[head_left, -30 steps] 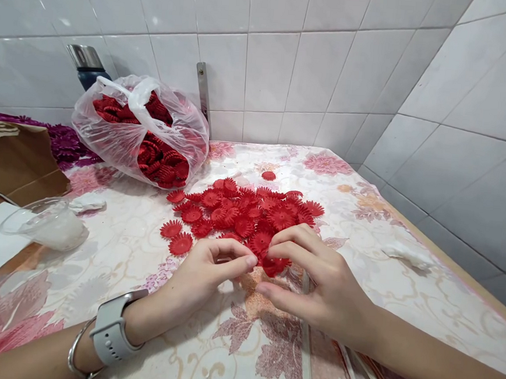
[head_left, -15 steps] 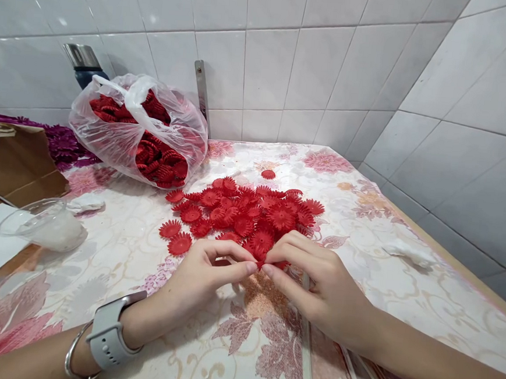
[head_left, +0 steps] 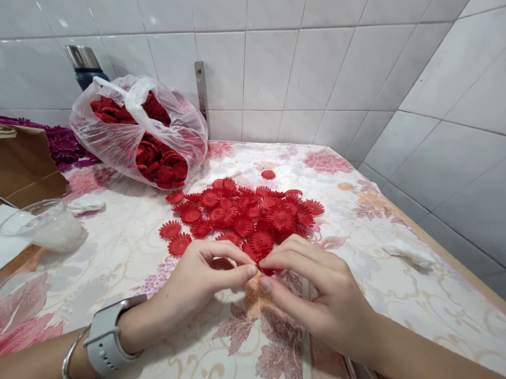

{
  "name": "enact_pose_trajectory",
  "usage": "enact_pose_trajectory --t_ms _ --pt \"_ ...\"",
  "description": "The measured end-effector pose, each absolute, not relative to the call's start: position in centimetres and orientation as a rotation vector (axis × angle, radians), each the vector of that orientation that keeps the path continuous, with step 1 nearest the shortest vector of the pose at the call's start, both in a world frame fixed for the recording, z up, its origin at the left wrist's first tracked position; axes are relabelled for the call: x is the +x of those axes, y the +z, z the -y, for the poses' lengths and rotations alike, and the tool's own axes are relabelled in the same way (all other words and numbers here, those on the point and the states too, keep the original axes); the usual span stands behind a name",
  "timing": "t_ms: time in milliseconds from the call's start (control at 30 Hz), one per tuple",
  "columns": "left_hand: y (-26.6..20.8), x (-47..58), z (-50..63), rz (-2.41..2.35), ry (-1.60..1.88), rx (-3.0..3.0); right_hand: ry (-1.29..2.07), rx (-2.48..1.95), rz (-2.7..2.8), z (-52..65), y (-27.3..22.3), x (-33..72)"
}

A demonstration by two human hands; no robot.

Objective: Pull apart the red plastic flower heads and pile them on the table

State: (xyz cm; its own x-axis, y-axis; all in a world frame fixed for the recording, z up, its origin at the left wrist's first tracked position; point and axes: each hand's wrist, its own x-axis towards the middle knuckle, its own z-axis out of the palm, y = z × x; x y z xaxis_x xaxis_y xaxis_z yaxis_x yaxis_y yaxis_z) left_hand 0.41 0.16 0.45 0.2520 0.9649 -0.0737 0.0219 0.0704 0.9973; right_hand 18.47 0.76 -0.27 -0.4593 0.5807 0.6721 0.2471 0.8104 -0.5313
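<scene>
Loosely heaped, the pile of red flower pieces (head_left: 242, 212) lies on the flowered tablecloth (head_left: 372, 286), some overlapping, a few set singly at its left edge. Both hands come together at the pile's near edge. The left hand (head_left: 205, 273) has its thumb and forefinger tips drawn together; whether they grip a red piece, I cannot tell. The right hand (head_left: 324, 285) is partly open, forefinger close to the left fingertips, thumb slightly apart from it. Nearer the wearer than the pile, a grey-strapped watch (head_left: 108, 336) and a silver bracelet (head_left: 68, 357) circle the left wrist. Just beyond the pile lies a lone red piece (head_left: 267, 174). Behind the pile, to its left, sits a translucent plastic bag (head_left: 112, 137) of red pieces, with a dark blue bottle (head_left: 87, 74) past it. Left of the pile are a tilted clear cup (head_left: 57, 229) with whitish contents, a white wad (head_left: 86, 204) and a brown carton (head_left: 14, 162). Well right of the pile lies a white scrap (head_left: 409, 254). Beyond the pile rises the tiled wall (head_left: 266, 68).
</scene>
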Motion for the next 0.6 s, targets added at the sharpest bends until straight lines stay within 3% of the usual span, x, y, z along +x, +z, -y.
enact_pose_trajectory --t_ms 600 --pt "0.42 0.34 -0.14 -1.088 0.895 1.287 0.971 -0.851 1.955 -1.20 0.31 19.08"
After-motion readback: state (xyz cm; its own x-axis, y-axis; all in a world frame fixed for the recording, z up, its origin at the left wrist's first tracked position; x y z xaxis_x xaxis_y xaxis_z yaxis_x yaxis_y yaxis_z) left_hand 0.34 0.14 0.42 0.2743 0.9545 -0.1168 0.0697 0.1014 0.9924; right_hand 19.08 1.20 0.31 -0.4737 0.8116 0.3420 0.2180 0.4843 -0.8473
